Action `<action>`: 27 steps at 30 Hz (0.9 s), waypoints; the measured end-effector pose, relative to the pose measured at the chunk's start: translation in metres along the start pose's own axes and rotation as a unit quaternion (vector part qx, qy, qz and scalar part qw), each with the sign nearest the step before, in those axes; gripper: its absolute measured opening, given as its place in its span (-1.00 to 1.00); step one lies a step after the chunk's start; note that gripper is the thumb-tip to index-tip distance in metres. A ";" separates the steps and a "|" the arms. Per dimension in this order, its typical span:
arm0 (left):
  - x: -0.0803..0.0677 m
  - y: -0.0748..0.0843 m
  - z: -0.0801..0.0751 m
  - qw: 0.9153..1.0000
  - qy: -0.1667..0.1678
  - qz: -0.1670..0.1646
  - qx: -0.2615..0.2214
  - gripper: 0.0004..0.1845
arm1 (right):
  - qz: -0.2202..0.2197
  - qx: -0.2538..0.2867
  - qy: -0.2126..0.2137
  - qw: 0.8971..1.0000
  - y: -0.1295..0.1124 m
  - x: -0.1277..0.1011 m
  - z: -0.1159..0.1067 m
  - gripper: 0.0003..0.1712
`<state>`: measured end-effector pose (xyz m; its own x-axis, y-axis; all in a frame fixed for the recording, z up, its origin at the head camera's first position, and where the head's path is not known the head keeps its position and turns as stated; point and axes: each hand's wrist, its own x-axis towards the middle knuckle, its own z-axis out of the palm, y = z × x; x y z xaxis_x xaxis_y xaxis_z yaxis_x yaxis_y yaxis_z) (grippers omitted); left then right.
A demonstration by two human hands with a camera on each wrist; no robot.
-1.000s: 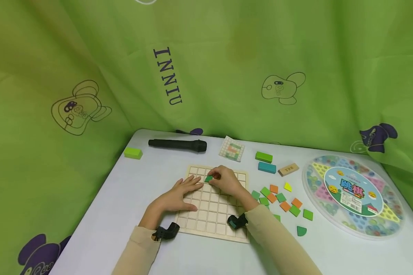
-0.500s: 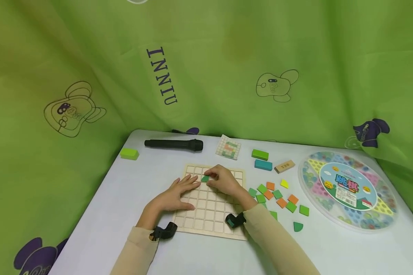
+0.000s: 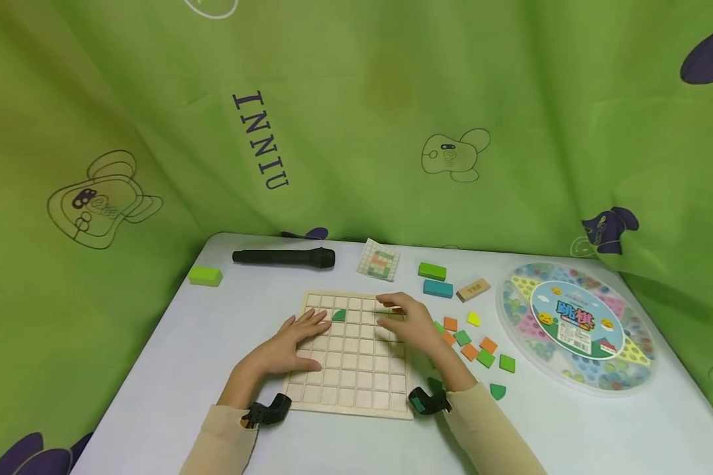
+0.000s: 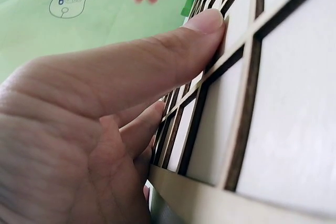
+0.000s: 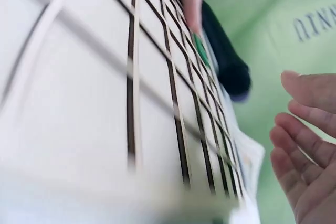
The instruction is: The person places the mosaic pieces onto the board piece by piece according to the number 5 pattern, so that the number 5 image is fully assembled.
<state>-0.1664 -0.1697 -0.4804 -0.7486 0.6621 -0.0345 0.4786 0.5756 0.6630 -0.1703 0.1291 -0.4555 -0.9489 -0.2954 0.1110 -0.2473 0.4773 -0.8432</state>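
left hand (image 3: 291, 346): lies flat on the left part of the wooden grid board (image 3: 356, 382), fingers straight, grip open; fingertips just beside the green piece
green piece (image 3: 339, 315): sits in a cell of the board's second row, near the far left corner
right hand (image 3: 407, 320): hovers over the board's right side, fingers loosely spread, grip open, holding nothing
loose tiles (image 3: 469, 343): green, orange and yellow, scattered on the bench (image 3: 172, 369) right of the board
far edge: black microphone (image 3: 284, 258); pattern card (image 3: 378, 259)
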 end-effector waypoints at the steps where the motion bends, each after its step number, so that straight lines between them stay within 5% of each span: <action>1: -0.001 -0.001 0.000 1.000 -0.001 -0.001 0.000 -0.14 | 0.000 0.002 0.009 1.000 0.003 -0.006 -0.004 -0.48; 12: -0.003 -0.001 0.001 1.000 -0.005 -0.004 -0.012 -0.13 | 0.063 -0.072 0.093 0.991 0.047 -0.076 -0.052 -0.51; 20: -0.003 0.000 0.000 1.000 0.004 -0.009 -0.016 -0.13 | 0.066 -0.178 0.096 0.977 0.055 -0.083 -0.061 -0.64; 27: 0.001 -0.002 0.001 1.000 0.003 -0.007 -0.009 -0.13 | 0.060 -0.188 0.097 0.976 0.064 -0.084 -0.062 -0.65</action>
<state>-0.1680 -0.1699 -0.4827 -0.7576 0.6515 -0.0399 0.4596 0.5759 0.6761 -0.1187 0.2359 -0.4860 -0.9857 -0.0736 0.1515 -0.1517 0.7793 -0.6080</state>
